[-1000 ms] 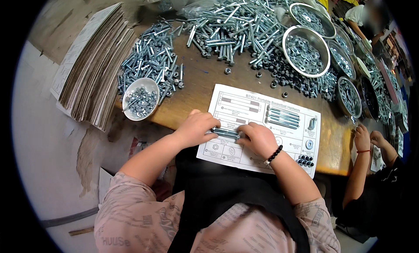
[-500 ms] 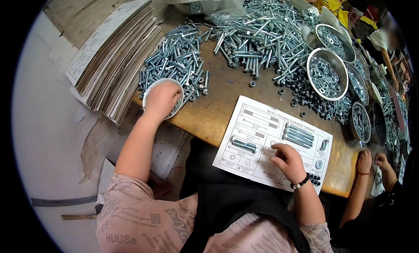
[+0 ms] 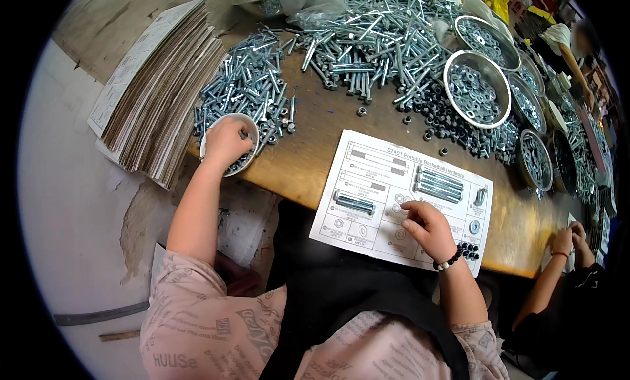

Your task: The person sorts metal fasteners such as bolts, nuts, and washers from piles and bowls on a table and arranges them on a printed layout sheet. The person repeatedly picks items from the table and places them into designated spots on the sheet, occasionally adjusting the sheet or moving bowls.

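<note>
My left hand (image 3: 225,144) is at a small white bowl (image 3: 248,122) on the table's left front edge. Its fingers are curled together over small metal parts inside, and what they hold is hidden. My right hand (image 3: 430,232) hovers over or rests on a printed sheet (image 3: 323,230), thumb and forefinger apart, nothing between them. On the sheet lie long bolts (image 3: 440,184), shorter bolts (image 3: 354,203), a small metal piece (image 3: 480,196) and a washer (image 3: 474,227). Several black nuts (image 3: 468,251) sit beside my right wrist, which wears a beaded bracelet.
A tall stack of printed sheets (image 3: 164,85) leans at the left. Heaps of short bolts (image 3: 246,81) and long bolts (image 3: 374,45) cover the back, with loose black nuts (image 3: 459,131). Metal bowls of washers (image 3: 476,95) stand at the right, near another person's hands (image 3: 562,241).
The whole view has shifted, so things appear farther left and higher. My left fingers have drawn up slightly and curled tighter in the bowl. My right hand stays over the sheet.
</note>
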A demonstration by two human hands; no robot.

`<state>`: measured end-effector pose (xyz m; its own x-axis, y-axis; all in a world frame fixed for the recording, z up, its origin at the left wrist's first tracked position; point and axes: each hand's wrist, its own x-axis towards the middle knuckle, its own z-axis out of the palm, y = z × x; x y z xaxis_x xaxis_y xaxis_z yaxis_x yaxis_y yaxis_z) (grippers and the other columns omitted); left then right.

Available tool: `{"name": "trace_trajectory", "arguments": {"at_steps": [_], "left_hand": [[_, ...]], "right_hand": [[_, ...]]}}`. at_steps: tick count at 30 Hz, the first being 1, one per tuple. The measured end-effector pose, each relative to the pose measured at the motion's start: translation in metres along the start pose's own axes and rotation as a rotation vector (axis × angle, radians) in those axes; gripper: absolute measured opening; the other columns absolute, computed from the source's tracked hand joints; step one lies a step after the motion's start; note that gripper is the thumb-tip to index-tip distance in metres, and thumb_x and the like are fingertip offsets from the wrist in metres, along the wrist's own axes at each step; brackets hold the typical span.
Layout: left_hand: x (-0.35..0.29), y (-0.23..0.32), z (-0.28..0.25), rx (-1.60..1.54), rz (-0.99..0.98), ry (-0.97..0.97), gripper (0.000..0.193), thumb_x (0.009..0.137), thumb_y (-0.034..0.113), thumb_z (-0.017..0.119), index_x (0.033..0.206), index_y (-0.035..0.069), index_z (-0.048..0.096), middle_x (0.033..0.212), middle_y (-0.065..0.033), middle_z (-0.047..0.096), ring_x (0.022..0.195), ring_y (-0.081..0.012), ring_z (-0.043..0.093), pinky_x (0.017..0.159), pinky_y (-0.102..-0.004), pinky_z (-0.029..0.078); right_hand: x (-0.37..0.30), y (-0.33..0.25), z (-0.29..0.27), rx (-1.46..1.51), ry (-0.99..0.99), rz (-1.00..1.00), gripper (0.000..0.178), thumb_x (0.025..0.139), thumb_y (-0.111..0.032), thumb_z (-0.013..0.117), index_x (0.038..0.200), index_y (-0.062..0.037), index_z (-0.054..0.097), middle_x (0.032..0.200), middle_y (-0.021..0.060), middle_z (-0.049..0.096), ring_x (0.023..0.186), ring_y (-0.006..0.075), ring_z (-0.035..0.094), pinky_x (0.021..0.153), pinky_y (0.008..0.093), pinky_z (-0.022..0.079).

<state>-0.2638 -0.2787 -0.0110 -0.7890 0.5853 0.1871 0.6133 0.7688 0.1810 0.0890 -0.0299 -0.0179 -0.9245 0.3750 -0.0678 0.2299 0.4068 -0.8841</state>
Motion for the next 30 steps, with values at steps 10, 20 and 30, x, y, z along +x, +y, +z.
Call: {"name": "trace_trajectory", "arguments": {"at_steps": [10, 20, 30], "left_hand": [[-0.084, 0.129, -0.003, -0.251, 0.641, -0.387, 0.019, 0.067, 0.014, 0.061, 0.083, 0.006, 0.057, 0.079, -0.0101, 0.057, 0.077, -0.0278, 0.057, 0.065, -0.0387, 0.045], [-0.093, 0.134, 0.006, -0.383, 0.569, -0.418, 0.022, 0.073, 0.02, 0.063, 0.091, 0.007, 0.059, 0.081, -0.0081, 0.056, 0.078, -0.0252, 0.057, 0.066, -0.0353, 0.045], [-0.048, 0.088, 0.061, -0.215, -0.107, 0.042, 0.067, 0.077, 0.03, 0.062, 0.131, 0.0, 0.035, 0.139, -0.0215, 0.026, 0.129, -0.0385, 0.02, 0.106, -0.0459, 0.018]], "right_hand": [[-0.004, 0.0, -0.003, 0.034, 0.028, -0.027, 0.027, 0.078, -0.013, 0.064, 0.103, -0.004, 0.058, 0.076, 0.0057, 0.054, 0.064, 0.0152, 0.052, 0.061, 0.0266, 0.044], [-0.01, 0.0, -0.006, -0.007, 0.036, -0.004, 0.026, 0.077, -0.013, 0.064, 0.101, -0.0046, 0.059, 0.076, 0.0066, 0.055, 0.065, 0.0168, 0.053, 0.062, 0.0277, 0.044], [-0.001, -0.006, 0.0, 0.006, -0.003, -0.051, 0.026, 0.077, -0.013, 0.065, 0.101, -0.0043, 0.059, 0.074, 0.0067, 0.054, 0.065, 0.0177, 0.053, 0.061, 0.0281, 0.044]]}}
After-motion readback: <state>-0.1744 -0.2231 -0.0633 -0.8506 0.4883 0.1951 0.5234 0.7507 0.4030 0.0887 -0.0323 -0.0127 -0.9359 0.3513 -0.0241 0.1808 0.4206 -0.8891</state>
